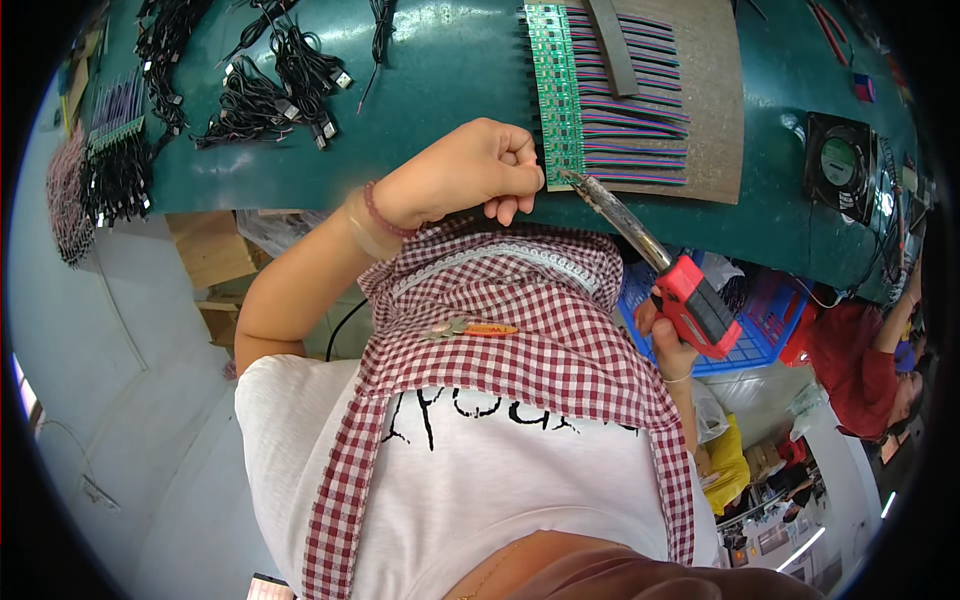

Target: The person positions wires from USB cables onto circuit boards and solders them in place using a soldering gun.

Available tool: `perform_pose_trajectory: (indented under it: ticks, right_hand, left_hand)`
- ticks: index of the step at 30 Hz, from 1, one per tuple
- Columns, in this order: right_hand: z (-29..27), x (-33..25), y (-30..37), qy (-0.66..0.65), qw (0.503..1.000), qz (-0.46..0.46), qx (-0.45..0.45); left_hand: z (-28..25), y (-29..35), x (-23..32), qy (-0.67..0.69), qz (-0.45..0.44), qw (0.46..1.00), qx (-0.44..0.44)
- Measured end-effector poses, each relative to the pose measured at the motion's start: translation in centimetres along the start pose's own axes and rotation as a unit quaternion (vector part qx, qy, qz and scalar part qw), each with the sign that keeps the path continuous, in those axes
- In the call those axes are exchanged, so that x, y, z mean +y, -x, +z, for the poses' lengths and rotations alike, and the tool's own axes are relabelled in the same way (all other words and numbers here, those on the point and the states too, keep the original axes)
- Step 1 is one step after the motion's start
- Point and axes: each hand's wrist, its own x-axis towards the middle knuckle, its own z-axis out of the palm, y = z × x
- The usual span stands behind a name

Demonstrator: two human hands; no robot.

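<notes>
One board [557, 95] lies beyond both hands: left [492, 172] curled, contents unclear; right [669, 342] gripping a soldering iron [682, 285].

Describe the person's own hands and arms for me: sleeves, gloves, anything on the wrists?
Both the left hand and the right hand are ungloved. The left wrist wears a dark red beaded bracelet and, behind it, a wider pale bangle. The right wrist has a thin pale band. A white short sleeve covers the left upper arm.
</notes>
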Motion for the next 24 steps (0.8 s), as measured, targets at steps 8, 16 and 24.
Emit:
perform_pose_trajectory:
  ticks: [8,16,24]
  right_hand:
    - [3.4,-2.1,-0.3,0.204,0.962,-0.137,-0.119]
    - [3.1,-1.7,-0.1,0.237,0.952,-0.146,-0.131]
    - [5.7,-3.2,0.4,0.148,0.974,-0.121,-0.12]
  left_hand:
    - [0.2,-0.2,-0.3,0.009,0.001,1.0,0.0]
    - [0.3,-0.3,-0.4,0.002,0.002,1.0,0.01]
    - [0.4,-0.2,-0.4,-0.003,0.004,1.0,0.016]
